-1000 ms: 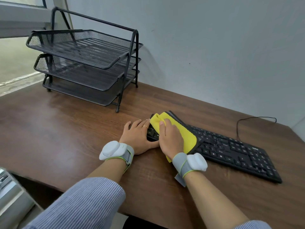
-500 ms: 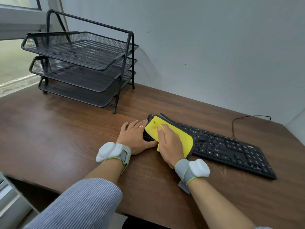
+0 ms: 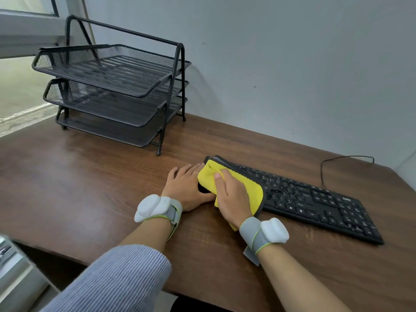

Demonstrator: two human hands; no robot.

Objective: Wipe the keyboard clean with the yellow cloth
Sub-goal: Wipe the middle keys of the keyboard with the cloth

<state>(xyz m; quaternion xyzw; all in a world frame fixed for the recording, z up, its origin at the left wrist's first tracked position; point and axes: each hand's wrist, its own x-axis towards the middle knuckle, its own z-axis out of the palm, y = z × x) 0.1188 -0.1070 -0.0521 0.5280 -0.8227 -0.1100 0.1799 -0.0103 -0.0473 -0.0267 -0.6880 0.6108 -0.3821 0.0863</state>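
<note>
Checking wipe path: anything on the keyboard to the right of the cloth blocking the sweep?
Nothing visible. The yellow cloth lies under the right hand at the keyboard left end; the remaining keys are bare.

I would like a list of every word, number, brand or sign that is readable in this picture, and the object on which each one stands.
None can be read.
keyboard: white key legends, too small and blurred to read.
keyboard, far right corner: a small pale mark, perhaps a brand, blurred.
yellow cloth, mesh tray rack, wrist bands, desk: no text visible.
</note>
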